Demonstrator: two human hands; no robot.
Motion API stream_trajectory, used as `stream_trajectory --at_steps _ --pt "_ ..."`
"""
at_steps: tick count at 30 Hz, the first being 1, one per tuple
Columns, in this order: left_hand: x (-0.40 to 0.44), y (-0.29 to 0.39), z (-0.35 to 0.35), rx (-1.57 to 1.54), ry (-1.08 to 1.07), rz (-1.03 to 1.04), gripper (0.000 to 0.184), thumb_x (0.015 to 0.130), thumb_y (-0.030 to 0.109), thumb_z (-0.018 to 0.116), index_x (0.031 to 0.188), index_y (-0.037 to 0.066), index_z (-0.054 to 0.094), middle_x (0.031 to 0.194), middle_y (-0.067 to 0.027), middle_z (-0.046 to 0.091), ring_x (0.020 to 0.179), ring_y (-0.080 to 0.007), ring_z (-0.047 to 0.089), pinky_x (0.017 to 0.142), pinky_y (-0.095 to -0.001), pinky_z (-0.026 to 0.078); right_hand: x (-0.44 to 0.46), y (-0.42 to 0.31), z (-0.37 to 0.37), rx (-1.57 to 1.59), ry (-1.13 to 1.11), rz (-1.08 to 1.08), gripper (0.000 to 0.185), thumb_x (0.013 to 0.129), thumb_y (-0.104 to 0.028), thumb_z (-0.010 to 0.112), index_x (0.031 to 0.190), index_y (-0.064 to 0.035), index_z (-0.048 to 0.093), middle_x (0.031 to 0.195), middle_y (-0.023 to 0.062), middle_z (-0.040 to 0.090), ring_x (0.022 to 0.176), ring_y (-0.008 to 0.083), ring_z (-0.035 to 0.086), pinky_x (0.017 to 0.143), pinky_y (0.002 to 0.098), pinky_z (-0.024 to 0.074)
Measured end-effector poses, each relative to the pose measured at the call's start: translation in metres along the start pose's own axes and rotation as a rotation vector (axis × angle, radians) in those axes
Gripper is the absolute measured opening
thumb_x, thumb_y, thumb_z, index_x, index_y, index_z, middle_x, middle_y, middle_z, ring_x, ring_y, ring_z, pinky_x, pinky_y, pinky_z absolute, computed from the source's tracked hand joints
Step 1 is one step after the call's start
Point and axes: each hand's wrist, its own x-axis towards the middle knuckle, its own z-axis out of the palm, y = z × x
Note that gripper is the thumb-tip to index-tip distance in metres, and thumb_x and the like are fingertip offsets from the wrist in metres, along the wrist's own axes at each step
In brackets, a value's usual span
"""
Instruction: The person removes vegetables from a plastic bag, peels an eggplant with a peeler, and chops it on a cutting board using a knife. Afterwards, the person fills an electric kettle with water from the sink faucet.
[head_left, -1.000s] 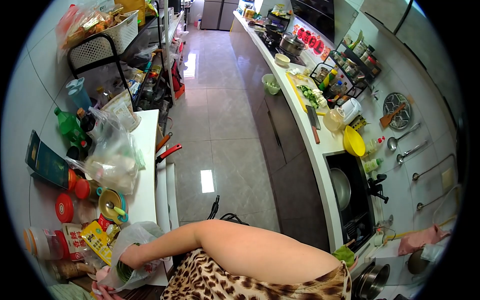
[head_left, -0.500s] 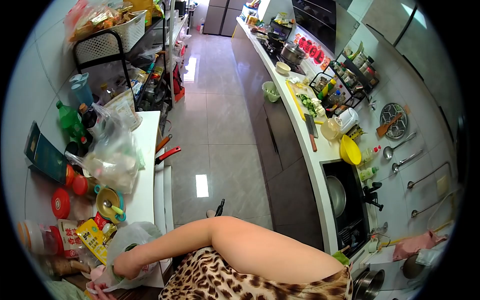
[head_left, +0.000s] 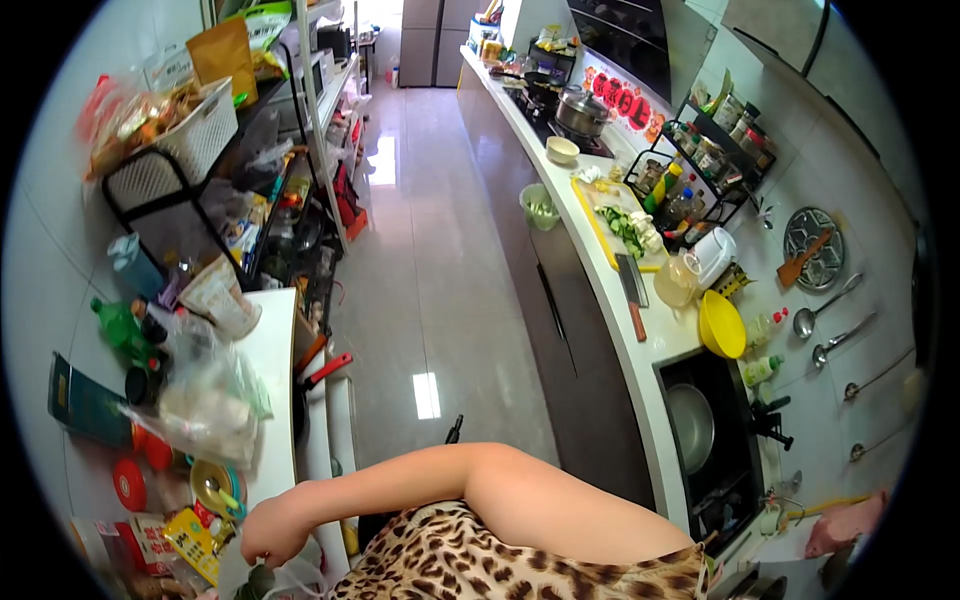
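Lifted higher from the plastic bag (head_left: 300,577), the right hand (head_left: 277,528) bends downward, pinching a green item (head_left: 259,580).

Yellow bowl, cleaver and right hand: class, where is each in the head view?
Yellow bowl (head_left: 722,324), head view, middle of it.
Cleaver (head_left: 631,282), head view, on its blade.
Right hand (head_left: 277,526), head view, on its back.

a thin plastic bag (head_left: 302,574), whitish and half see-through, sits crumpled at the near end of the white tabletop (head_left: 265,350), creased along its side, its lower part running out of view. and there, in among its folds, a dark green piece (head_left: 262,582) shows, dull and roundish, partly covered, too small and shadowed to name; its lower end can't be seen.
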Motion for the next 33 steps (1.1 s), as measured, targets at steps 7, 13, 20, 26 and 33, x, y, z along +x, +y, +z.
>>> stream_trajectory --at_steps 7,13,20,26,33 --pt "-0.068 -0.083 0.104 0.077 -0.396 -0.211 0.04 0.096 0.005 0.055 0.135 0.003 0.048 0.136 -0.0099 0.049 0.125 -0.0233 0.047 0.107 -0.0346 0.036 -0.173 0.026 -0.094 0.066 0.174 0.283 0.036 0.089 -0.02 0.056 0.121 -0.0026 0.061 0.111 0.017 0.067 0.103 0.0334 0.063 0.089 0.0422 0.0496" --pt "-0.115 -0.019 0.234 -0.078 -0.581 -0.355 0.039 0.091 0.0 0.055 0.129 0.004 0.049 0.144 -0.0091 0.043 0.128 -0.0229 0.044 0.108 -0.0361 0.033 -0.298 0.043 -0.132 0.2 0.473 0.512 0.038 0.09 -0.02 0.055 0.124 -0.003 0.06 0.107 0.0161 0.068 0.101 0.0335 0.063 0.087 0.0422 0.0495" --pt "-0.149 -0.032 0.381 -0.263 -0.803 -0.383 0.039 0.093 0.005 0.055 0.132 0.003 0.05 0.14 -0.0102 0.047 0.128 -0.0234 0.044 0.111 -0.0374 0.03 -0.381 0.064 -0.187 0.232 0.552 0.672 0.038 0.092 -0.021 0.055 0.125 -0.003 0.058 0.11 0.0156 0.066 0.102 0.0322 0.063 0.089 0.0404 0.0484" --pt "-0.172 -0.083 0.517 -0.321 -0.857 -0.425 0.038 0.095 0.004 0.057 0.133 0.003 0.05 0.14 -0.0076 0.048 0.126 -0.0206 0.046 0.109 -0.0344 0.033 -0.432 0.138 -0.256 0.241 0.562 0.744 0.039 0.094 -0.022 0.054 0.127 -0.0032 0.057 0.113 0.0159 0.066 0.103 0.0322 0.062 0.089 0.0392 0.0484" --pt "-0.15 -0.118 0.707 -0.314 -0.807 -0.45 0.033 0.09 -0.002 0.056 0.123 0.001 0.054 0.139 -0.0091 0.048 0.122 -0.0206 0.048 0.107 -0.033 0.034 -0.508 0.221 -0.398 0.259 0.664 0.89 0.041 0.097 -0.023 0.053 0.133 -0.003 0.054 0.121 0.0145 0.064 0.111 0.0281 0.062 0.096 0.0376 0.0478"
